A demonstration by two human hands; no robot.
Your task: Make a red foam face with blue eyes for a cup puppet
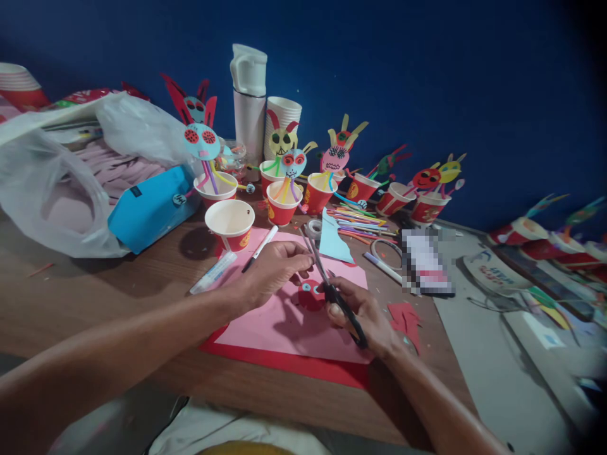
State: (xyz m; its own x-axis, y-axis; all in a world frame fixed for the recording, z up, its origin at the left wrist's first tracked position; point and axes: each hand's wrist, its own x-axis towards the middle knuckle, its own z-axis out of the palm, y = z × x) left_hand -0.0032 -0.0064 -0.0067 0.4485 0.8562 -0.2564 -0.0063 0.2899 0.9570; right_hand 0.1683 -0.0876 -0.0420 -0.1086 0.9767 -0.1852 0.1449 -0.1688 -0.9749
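My right hand (pixel 358 306) is closed on the black handles of a pair of scissors (pixel 327 278), whose blades point up and away to the left. My left hand (pixel 279 268) is pinched close beside the blades; anything between its fingertips is too small to make out. Below the scissors, a red paper circle (pixel 310 297) with pale eyes lies on a pink sheet (pixel 275 332), which rests over a red sheet (pixel 303 368). A white marker (pixel 260 248) with a dark tip lies just beyond my left hand. Red paper scraps (pixel 405 323) lie right of my right hand.
An open paper cup (pixel 229 218) stands behind the pink sheet. Several red cups with paper-faced figures, such as one cup (pixel 283 205), line the back. A plastic bag (pixel 52 196) with a blue card (pixel 152 208) fills the left. Pipe cleaners (pixel 360 221) and a phone (pixel 427 262) lie right.
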